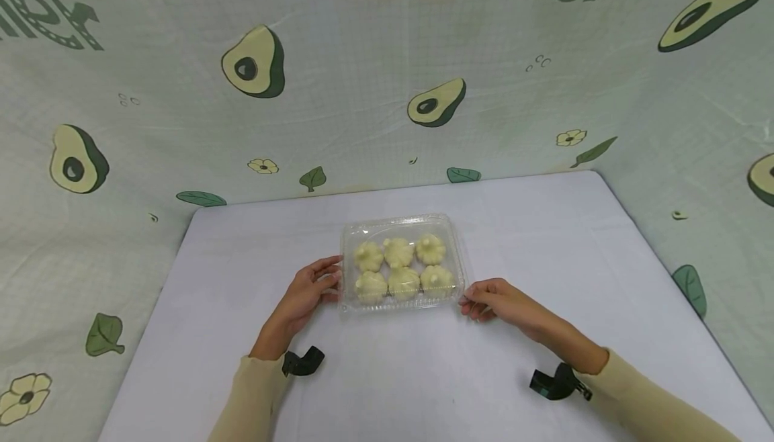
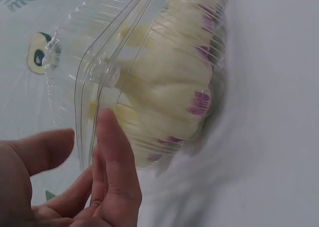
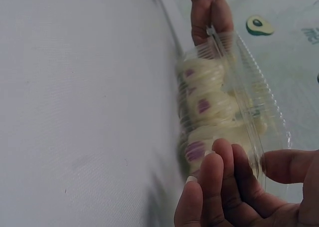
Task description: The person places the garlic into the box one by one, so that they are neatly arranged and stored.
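A clear plastic clamshell box (image 1: 399, 224) lies across the middle of the table, its lid down. Inside sit several pale garlic bulbs (image 1: 402, 281) in two rows; purple patches mark their undersides in both wrist views. My left hand (image 1: 311, 287) is at the box's left end. Its fingertips meet the rim (image 2: 107, 62), and the thumb stands apart from the fingers. At the near right corner my right hand (image 1: 498, 304) pinches the rim, thumb (image 3: 284, 166) on one side and bent fingers (image 3: 212, 169) on the other.
The table (image 1: 387, 375) has a white cover. Behind it and along both sides hangs a pale cloth (image 1: 351, 93) printed with avocados and leaves. Black wrist cameras (image 1: 305, 361) are strapped to both forearms.
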Action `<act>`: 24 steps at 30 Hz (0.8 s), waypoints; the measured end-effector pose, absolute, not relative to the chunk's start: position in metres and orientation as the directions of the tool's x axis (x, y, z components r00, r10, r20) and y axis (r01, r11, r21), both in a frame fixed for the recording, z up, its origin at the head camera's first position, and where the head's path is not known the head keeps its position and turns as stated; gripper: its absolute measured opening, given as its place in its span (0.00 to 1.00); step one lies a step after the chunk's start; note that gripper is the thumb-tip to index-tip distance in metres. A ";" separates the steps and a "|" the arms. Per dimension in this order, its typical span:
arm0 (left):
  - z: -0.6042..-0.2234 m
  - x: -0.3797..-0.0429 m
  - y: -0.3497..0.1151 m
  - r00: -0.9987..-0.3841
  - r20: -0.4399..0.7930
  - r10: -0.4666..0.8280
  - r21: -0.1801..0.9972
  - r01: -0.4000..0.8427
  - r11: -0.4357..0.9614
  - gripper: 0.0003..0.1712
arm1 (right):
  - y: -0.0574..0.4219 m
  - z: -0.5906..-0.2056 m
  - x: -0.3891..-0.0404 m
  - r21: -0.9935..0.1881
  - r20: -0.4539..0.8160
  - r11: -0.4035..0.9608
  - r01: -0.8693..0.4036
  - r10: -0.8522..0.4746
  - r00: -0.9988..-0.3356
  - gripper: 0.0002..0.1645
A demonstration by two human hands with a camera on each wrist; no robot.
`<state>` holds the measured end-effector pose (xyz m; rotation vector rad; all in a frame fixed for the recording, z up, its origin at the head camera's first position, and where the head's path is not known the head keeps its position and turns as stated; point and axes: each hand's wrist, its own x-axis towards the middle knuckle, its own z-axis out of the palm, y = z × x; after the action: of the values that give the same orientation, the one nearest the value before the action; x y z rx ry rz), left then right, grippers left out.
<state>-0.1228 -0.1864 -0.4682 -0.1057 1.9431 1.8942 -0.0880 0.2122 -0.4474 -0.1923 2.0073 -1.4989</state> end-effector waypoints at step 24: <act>-0.470 -0.087 -0.197 -0.746 -0.387 0.542 0.922 -0.302 0.242 0.21 | 0.209 -0.451 -0.084 -0.909 -0.379 0.341 0.238 -0.442 -0.813 0.21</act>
<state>-0.0869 -0.1965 -0.4696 0.2199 1.8378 1.5825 -0.0835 0.2095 -0.4512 -0.1776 2.0263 -1.5145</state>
